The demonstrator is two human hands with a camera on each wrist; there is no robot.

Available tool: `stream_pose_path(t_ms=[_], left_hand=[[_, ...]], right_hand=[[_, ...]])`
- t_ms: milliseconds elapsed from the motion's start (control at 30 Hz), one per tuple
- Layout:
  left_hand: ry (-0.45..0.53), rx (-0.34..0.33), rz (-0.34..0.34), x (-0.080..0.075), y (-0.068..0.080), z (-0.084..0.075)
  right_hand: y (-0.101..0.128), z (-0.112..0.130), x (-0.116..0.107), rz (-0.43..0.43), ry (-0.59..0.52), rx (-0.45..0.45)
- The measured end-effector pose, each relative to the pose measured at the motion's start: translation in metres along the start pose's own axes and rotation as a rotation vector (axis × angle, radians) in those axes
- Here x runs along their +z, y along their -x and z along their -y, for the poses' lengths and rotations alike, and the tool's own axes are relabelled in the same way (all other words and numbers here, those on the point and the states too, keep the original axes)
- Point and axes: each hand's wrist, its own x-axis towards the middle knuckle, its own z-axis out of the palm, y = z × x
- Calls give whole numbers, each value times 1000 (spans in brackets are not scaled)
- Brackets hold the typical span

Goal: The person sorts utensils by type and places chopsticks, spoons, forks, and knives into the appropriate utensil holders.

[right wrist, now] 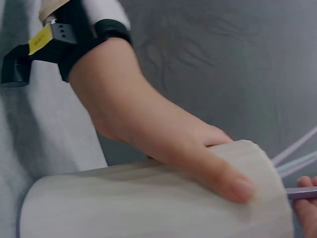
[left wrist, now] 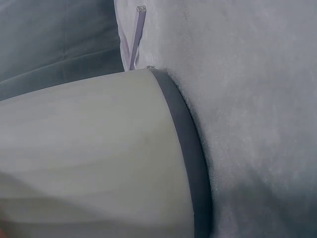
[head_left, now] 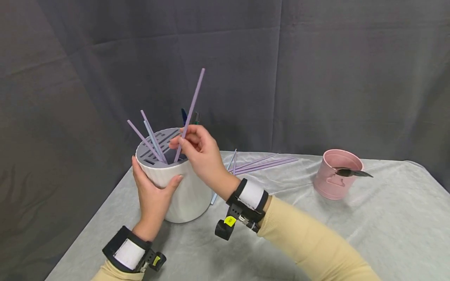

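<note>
A white round holder [head_left: 186, 191] with a grey slotted top [head_left: 158, 150] stands on the table, tilted a little toward me. My left hand [head_left: 152, 191] grips its near side, thumb across the front wall. My right hand [head_left: 197, 150] pinches a long purple straw [head_left: 191, 111] whose lower end is in a slot of the top. Several other purple and pale blue straws [head_left: 149, 140] stick out of the slots. In the right wrist view the left hand [right wrist: 163, 134] wraps the holder [right wrist: 148, 203]. The left wrist view shows only the holder's wall [left wrist: 94, 158] and dark base ring.
More purple straws [head_left: 261, 163] lie on the grey tablecloth [head_left: 281, 234] behind the holder. A pink metal bucket [head_left: 335, 173] with a dark spoon across its rim stands at the right. A dark curtain hangs behind the table.
</note>
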Motion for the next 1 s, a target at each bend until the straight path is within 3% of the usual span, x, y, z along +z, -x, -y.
stream_pose_path(t_ms=[400,500,600,700,800,867,1000], left_hand=[[-7,-5,-18,-2,1,0],[-7,-4,-22,-2,1,0],[-5,-4,-20,-1,3,0],[-11,-4,-18,1,4,-1],[-15,-4,-20,2,4,-1],[-16,-1,-22,3,3,-1],[-15,-11,-20,3,2,0]], right_hand=[[-1,1,6,103,181,164],[1,1,2,97,194,154],[7,-2,-9,76,133,98],[16,-10,-28,31,44,33],[26,-25,-50,-52,-11,37],[33,-38,-65,-127,0,107],[46,-69,-88,-281,91,348]])
